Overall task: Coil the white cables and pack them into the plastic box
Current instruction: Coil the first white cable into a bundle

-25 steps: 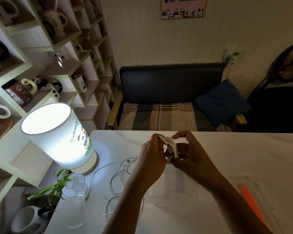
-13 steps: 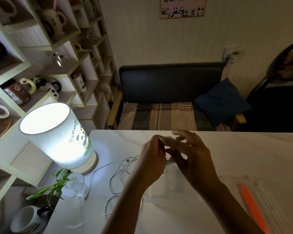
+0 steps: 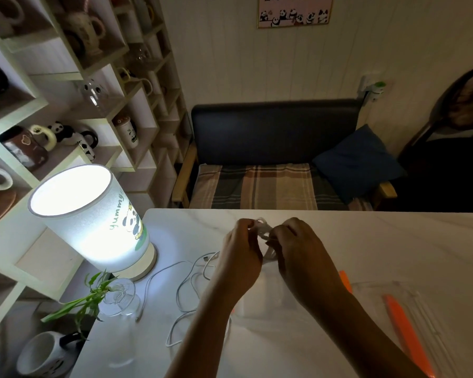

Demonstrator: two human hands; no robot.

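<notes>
White cable coil [image 3: 263, 232] pinched between left hand [image 3: 239, 248] and right hand [image 3: 298, 248], above table [image 3: 393, 249]. Risk: loops spring loose if pinch slackens. Loose cable [image 3: 191, 285] could snag.

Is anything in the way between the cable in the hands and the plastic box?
Nothing visible blocks it. Both hands, left hand and right hand, hold the coiled cable above the table. The clear plastic box sits open to the right, with bare tabletop between.
</notes>
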